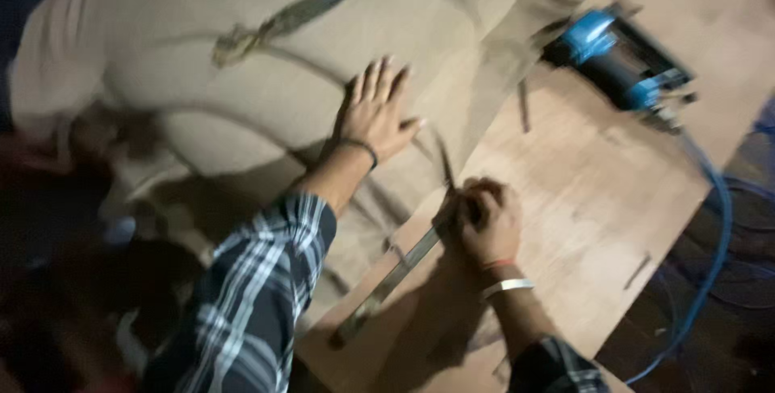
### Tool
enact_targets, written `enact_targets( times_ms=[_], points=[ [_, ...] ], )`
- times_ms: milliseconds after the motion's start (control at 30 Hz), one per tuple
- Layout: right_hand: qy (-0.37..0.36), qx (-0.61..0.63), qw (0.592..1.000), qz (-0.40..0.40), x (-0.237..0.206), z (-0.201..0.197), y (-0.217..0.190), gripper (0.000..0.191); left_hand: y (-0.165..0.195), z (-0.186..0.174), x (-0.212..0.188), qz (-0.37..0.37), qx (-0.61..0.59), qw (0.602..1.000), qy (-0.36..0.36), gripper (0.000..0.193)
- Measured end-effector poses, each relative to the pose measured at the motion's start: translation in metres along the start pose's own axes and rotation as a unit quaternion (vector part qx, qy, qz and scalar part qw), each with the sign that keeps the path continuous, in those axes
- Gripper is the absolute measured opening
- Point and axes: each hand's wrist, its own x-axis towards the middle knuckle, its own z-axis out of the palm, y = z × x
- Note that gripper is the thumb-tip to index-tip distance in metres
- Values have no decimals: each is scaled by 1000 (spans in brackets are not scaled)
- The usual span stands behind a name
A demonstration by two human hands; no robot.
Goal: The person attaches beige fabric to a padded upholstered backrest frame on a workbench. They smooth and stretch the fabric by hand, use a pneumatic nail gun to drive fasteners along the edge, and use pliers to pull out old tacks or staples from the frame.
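View: single head-worn camera, looking steeply down, tilted and blurred.
Nearness: close, forearms entering from the lower edge.
Centre: left hand [375,114] and right hand [483,219].
Right half: pale plywood board [597,191].
Upper right: blue power tool [617,58].
Shared views: none, only one view.

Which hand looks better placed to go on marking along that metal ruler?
The right hand: it grips a pencil-like tool at the ruler on the plywood board. The left hand lies flat, fingers spread, on fabric.
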Motion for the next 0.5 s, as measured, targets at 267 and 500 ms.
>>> enact_targets(
  times_ms=[267,500],
  points=[
    [-8,-50,998,-34,-18,16,30,50,14,-22,2,-15,24,999,-15,97],
    [-102,-12,991,80,-15,14,29,62,16,-29,7,-35,29,998,-43,94]
  ],
)
